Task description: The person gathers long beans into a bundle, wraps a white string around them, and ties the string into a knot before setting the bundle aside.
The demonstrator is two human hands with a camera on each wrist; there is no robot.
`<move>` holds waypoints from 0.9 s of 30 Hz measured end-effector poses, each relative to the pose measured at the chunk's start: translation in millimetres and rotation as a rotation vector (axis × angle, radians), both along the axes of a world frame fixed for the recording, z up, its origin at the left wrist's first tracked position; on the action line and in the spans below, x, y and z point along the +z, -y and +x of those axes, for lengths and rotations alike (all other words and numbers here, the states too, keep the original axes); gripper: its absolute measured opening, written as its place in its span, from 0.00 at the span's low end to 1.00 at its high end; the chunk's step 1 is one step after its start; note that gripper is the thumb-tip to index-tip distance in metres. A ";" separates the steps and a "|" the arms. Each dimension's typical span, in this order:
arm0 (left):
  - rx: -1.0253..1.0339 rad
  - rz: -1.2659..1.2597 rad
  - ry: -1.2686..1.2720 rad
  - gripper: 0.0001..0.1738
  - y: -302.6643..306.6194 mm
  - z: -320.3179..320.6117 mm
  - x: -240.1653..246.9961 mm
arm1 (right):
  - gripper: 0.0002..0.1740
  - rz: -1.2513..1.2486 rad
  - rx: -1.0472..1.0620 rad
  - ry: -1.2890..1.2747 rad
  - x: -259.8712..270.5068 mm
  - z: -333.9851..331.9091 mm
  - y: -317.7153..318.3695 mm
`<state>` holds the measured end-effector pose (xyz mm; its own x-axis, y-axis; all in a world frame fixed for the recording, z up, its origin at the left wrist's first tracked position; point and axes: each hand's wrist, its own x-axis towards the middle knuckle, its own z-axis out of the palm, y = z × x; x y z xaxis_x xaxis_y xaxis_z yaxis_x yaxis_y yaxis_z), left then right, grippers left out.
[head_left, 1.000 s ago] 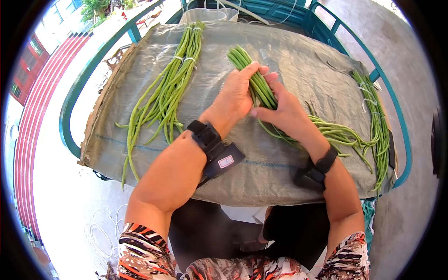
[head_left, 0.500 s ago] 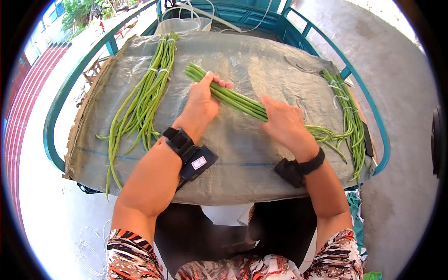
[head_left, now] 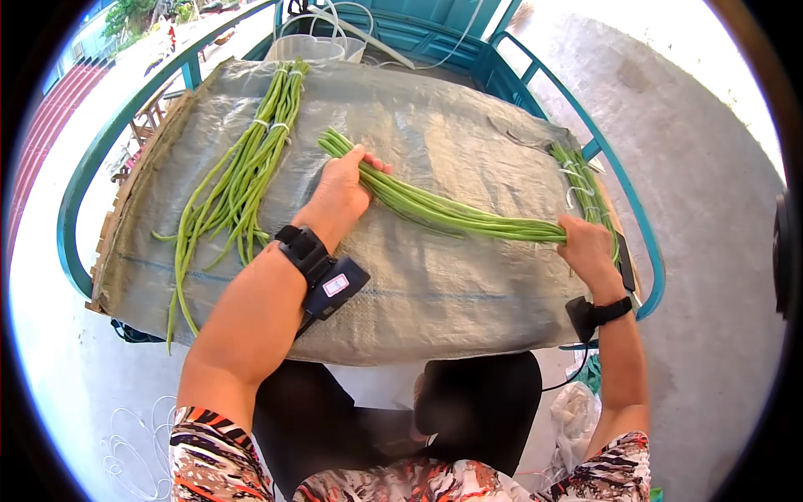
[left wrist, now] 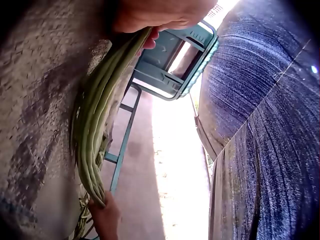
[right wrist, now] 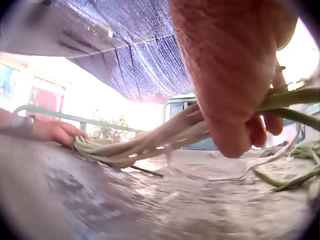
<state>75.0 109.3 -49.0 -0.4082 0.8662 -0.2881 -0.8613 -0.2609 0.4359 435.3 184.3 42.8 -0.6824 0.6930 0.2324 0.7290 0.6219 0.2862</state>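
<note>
A loose bunch of green long beans (head_left: 456,216) stretches between my two hands above the sheet-covered surface. My left hand (head_left: 345,186) grips it near the upper left end, with the evenly gathered tips sticking out past the thumb. Farther right, my right hand (head_left: 588,251) curls round the other end. In the left wrist view the beans (left wrist: 95,115) run down from the left hand to the right hand (left wrist: 106,217). From the right wrist, the bunch (right wrist: 155,142) sags slightly between the hands, and bean ends come out beyond the right hand (right wrist: 235,85).
White-tied bundles of long beans (head_left: 242,176) lie on the left of the grey woven sheet (head_left: 401,309). Another tied bundle (head_left: 577,180) lies by the right edge, near my right hand. Teal rails (head_left: 92,159) flank both sides. A clear bucket (head_left: 309,48) stands at the back.
My right hand has slid along the beans to the right, drawing the bunch out straighter. The left hand keeps its grip. The whole view has shifted, with the table now farther left.
</note>
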 end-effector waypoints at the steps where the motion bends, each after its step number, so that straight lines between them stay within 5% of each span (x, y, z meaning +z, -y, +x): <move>1: -0.002 0.004 -0.003 0.09 1.0 -0.2 -0.7 | 0.10 0.016 -0.008 -0.001 1.1 9.1 -3.2; 10: -0.019 -0.005 -0.051 0.09 2.3 0.5 2.0 | 0.05 0.014 -0.340 0.109 11.6 87.1 -35.7; 17: -0.033 -0.008 -0.081 0.08 3.2 0.1 3.2 | 0.19 0.256 -0.690 -0.154 5.0 183.3 -140.2; 19: -0.045 0.005 -0.073 0.08 1.3 -1.8 -0.8 | 0.18 0.331 -0.801 -0.506 43.5 152.2 -121.6; 21: -0.051 0.004 -0.090 0.09 1.2 -2.0 -0.9 | 0.20 0.474 -0.719 -0.765 63.7 137.9 -129.1; 24: -0.059 -0.004 -0.104 0.09 2.1 -2.4 -1.1 | 0.19 0.676 -0.319 -0.953 70.7 133.0 -173.2; 26: -0.070 -0.008 -0.102 0.09 1.0 -2.1 -2.0 | 0.21 0.376 -0.224 -0.906 47.2 123.2 -208.8; 27: -0.070 -0.008 -0.102 0.10 1.0 -3.7 -2.4 | 0.26 -0.322 -0.399 -0.902 53.4 71.9 -156.4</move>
<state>71.3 108.3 -51.4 -0.3747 0.8913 -0.2553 -0.8281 -0.1979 0.5245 507.2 340.8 96.2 -0.0545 0.9501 0.3071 0.7598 0.2391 -0.6046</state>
